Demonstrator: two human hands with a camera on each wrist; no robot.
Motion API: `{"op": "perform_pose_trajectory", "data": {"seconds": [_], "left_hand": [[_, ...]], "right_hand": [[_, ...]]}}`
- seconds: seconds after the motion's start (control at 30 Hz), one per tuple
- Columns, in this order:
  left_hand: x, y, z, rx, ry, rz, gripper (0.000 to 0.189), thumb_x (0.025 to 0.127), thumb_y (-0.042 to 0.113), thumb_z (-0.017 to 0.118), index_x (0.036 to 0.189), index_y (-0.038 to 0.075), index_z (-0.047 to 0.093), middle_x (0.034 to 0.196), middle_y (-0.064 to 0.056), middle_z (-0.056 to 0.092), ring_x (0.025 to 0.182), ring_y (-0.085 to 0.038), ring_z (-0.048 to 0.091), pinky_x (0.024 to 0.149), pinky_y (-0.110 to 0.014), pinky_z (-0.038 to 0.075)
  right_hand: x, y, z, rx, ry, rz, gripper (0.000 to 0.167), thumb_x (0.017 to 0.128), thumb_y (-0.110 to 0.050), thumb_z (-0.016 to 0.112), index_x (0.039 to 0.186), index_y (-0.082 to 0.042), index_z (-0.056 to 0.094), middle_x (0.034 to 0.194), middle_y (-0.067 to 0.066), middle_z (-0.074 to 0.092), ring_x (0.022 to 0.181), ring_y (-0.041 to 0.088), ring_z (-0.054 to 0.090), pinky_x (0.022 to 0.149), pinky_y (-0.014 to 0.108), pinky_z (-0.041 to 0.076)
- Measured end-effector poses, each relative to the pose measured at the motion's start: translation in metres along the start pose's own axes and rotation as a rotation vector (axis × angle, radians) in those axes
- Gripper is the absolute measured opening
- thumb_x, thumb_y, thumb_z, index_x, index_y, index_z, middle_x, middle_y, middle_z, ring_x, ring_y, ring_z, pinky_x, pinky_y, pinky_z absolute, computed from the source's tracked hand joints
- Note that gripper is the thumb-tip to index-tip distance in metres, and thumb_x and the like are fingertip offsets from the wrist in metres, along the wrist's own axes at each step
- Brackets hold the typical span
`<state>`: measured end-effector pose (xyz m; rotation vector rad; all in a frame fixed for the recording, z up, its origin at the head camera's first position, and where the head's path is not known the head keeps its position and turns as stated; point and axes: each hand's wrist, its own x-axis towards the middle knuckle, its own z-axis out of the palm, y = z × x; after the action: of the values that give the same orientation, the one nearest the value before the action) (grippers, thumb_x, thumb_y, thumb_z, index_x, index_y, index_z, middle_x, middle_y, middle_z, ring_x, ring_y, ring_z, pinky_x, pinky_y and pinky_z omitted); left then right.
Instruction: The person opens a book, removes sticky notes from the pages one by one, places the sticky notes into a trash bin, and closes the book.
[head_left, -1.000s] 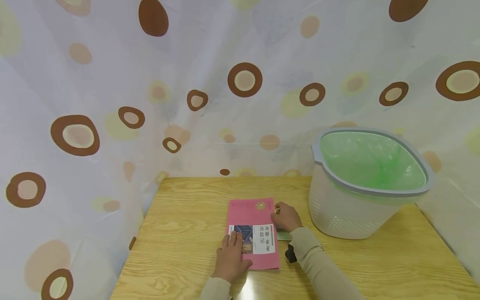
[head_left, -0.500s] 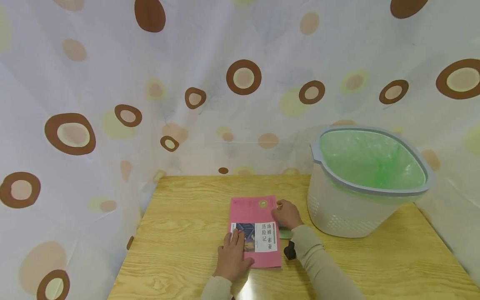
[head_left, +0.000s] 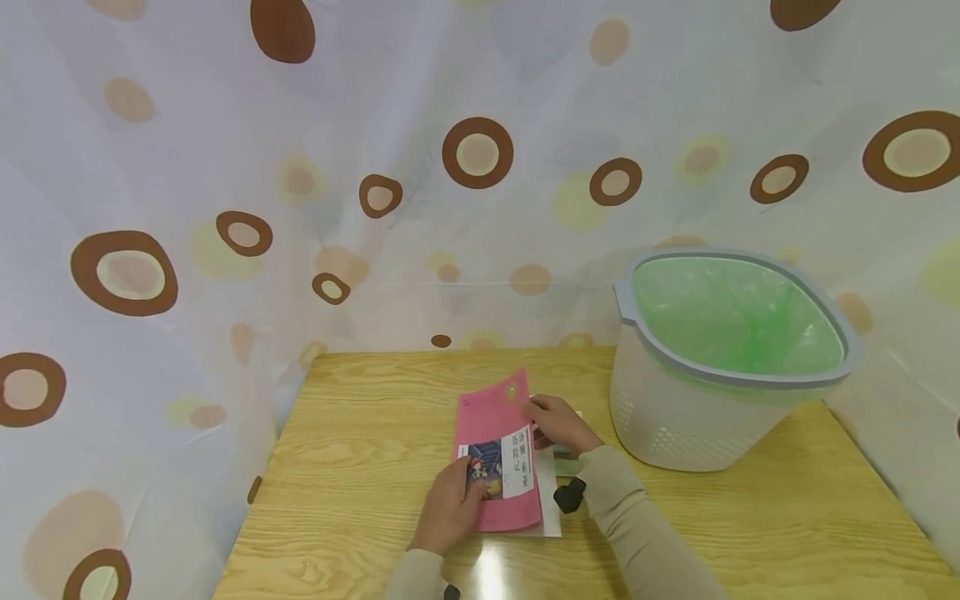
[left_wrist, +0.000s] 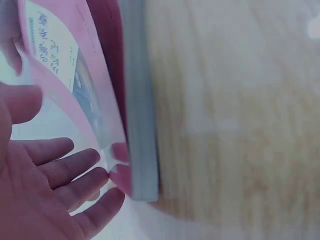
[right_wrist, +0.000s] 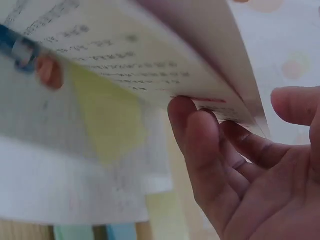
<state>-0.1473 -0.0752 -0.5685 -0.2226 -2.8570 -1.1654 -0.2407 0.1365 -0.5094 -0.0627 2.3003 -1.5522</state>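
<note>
A pink book (head_left: 495, 417) with a white title label and a picture lies on the wooden table, its cover lifted and bent so white pages show at the right. My left hand (head_left: 447, 508) rests along its left edge; in the left wrist view the fingers (left_wrist: 75, 170) are fairly straight and touch near the spine, the thumb apart from them. My right hand (head_left: 561, 423) holds the raised right edge. In the right wrist view its curled fingers (right_wrist: 202, 130) meet the printed leaf, while the thumb (right_wrist: 295, 105) stands off it.
A white basket (head_left: 667, 417) with a grey rim and a green bag lining stands at the right. Under the book's right side, a greenish flat item (head_left: 567, 467) shows partly. A curtain with brown circles (head_left: 480, 250) hangs behind the table (head_left: 337, 467).
The cover, flat before, is now raised at its right edge by my right hand, which has moved slightly left. My left hand has shifted to the book's left edge.
</note>
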Motion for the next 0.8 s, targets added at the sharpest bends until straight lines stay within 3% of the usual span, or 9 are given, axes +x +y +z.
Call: {"op": "perform_pose_trajectory", "data": {"seconds": [0.1,0.17,0.23,0.3,0.4,0.5,0.57,0.67,0.8], "left_hand": [[0.001,0.006,-0.009,-0.066,0.073,-0.125,0.041,0.102,0.025,0.049,0.13,-0.002,0.059,0.129,-0.025,0.064,0.12,-0.043,0.061,0.103,-0.056,0.048],[0.001,0.014,-0.018,-0.125,0.204,-0.225,0.034,0.102,0.024,0.049,0.121,0.002,0.066,0.119,-0.019,0.07,0.11,-0.038,0.066,0.094,-0.053,0.053],[0.002,0.025,-0.03,-0.188,0.384,-0.27,0.027,0.101,0.022,0.051,0.11,0.005,0.07,0.107,-0.015,0.074,0.098,-0.032,0.068,0.084,-0.047,0.056],[0.002,0.039,-0.043,-0.221,0.537,-0.218,0.019,0.099,0.016,0.055,0.104,0.006,0.07,0.101,-0.012,0.074,0.095,-0.027,0.066,0.08,-0.042,0.054],[-0.001,0.06,-0.062,-0.099,0.628,0.033,0.013,0.091,0.007,0.063,0.101,0.004,0.069,0.1,-0.01,0.072,0.096,-0.026,0.063,0.081,-0.043,0.052],[-0.003,0.077,-0.068,0.109,0.54,0.296,0.018,0.084,0.005,0.068,0.102,0.003,0.07,0.103,-0.008,0.072,0.101,-0.027,0.063,0.088,-0.044,0.053],[-0.005,0.081,-0.064,0.235,0.426,0.394,0.022,0.082,0.007,0.07,0.104,0.004,0.071,0.106,-0.007,0.072,0.103,-0.026,0.064,0.092,-0.041,0.053],[-0.007,0.073,-0.052,0.361,0.245,0.386,0.025,0.083,0.008,0.069,0.107,0.005,0.071,0.11,-0.007,0.071,0.106,-0.024,0.065,0.093,-0.036,0.056],[-0.009,0.051,-0.037,0.416,0.083,0.23,0.029,0.086,0.014,0.069,0.113,0.001,0.068,0.113,-0.011,0.068,0.108,-0.027,0.063,0.091,-0.039,0.057]], "right_hand": [[-0.003,-0.012,0.005,0.049,-0.012,-0.012,0.041,0.107,-0.027,0.038,0.127,0.003,0.057,0.11,0.02,0.067,0.083,0.019,0.071,0.077,0.038,0.062],[-0.006,-0.018,0.011,0.082,-0.023,-0.03,0.04,0.108,-0.023,0.037,0.133,0.003,0.055,0.118,0.023,0.066,0.091,0.024,0.073,0.082,0.038,0.061],[-0.008,-0.021,0.018,0.106,-0.044,-0.06,0.038,0.108,-0.018,0.036,0.134,0.003,0.054,0.125,0.024,0.065,0.1,0.028,0.073,0.087,0.038,0.06],[-0.01,-0.022,0.026,0.12,-0.067,-0.097,0.036,0.107,-0.013,0.036,0.132,0.004,0.055,0.129,0.024,0.063,0.108,0.031,0.071,0.091,0.038,0.059],[-0.011,-0.023,0.041,0.144,-0.095,-0.147,0.034,0.104,-0.008,0.038,0.128,0.002,0.059,0.132,0.022,0.062,0.116,0.032,0.068,0.098,0.04,0.056],[-0.009,-0.02,0.053,0.166,-0.134,-0.182,0.034,0.1,-0.007,0.04,0.126,0.0,0.061,0.132,0.02,0.062,0.117,0.027,0.066,0.102,0.039,0.054],[-0.006,-0.018,0.059,0.193,-0.17,-0.202,0.034,0.099,-0.008,0.043,0.127,0.0,0.061,0.132,0.019,0.062,0.115,0.023,0.066,0.101,0.036,0.054],[-0.002,-0.013,0.064,0.262,-0.234,-0.213,0.033,0.1,-0.013,0.048,0.129,0.0,0.059,0.134,0.02,0.061,0.117,0.02,0.064,0.098,0.031,0.053],[-0.002,-0.004,0.065,0.29,-0.21,-0.21,0.033,0.103,-0.01,0.046,0.131,0.003,0.056,0.138,0.022,0.058,0.127,0.03,0.06,0.105,0.036,0.052]]}}
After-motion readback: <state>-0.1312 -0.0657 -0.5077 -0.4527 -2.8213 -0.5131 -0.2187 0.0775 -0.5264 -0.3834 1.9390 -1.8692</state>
